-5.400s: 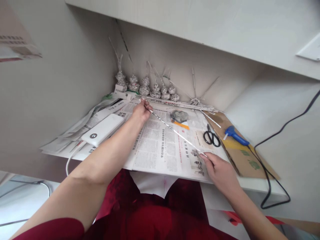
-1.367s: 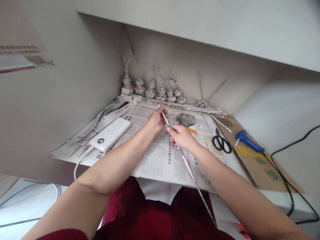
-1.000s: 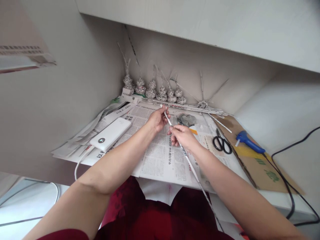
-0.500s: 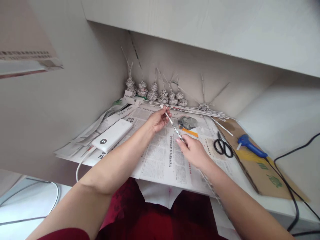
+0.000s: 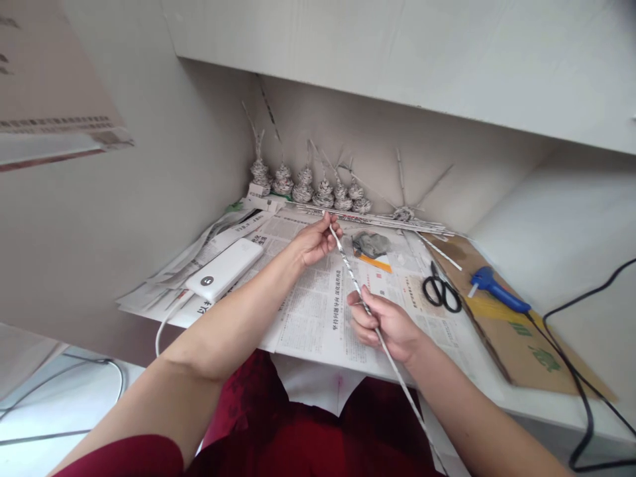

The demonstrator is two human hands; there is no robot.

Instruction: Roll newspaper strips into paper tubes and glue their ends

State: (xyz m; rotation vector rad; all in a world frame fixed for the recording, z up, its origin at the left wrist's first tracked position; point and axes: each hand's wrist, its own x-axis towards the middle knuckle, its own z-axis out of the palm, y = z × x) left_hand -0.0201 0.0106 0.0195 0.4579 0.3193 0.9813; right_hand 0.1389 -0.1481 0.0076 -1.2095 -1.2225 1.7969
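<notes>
A long, thin rolled newspaper stick (image 5: 352, 272) slants from the middle of the table down toward my lap. My left hand (image 5: 318, 240) pinches it near its far tip. Lower down, the fingers and thumb of my right hand (image 5: 380, 322) are closed around the same stick, which runs on below the palm past the table's front edge. Under both hands lie printed newspaper sheets (image 5: 311, 318). Just beyond my left hand is a bundle of similar paper sticks (image 5: 387, 220).
Several woven gourd shapes (image 5: 323, 193) line the back wall, with a small woven base (image 5: 403, 213) to their right. A white power bank (image 5: 226, 268) lies left; black scissors (image 5: 440, 295), a blue glue gun (image 5: 501, 291) and cardboard (image 5: 534, 361) lie right. A grey lump (image 5: 372, 245) sits mid-table.
My right hand has slid down along the stick toward me and turned, showing its curled fingers. My left hand keeps its pinch near the tip. The view has shifted slightly.
</notes>
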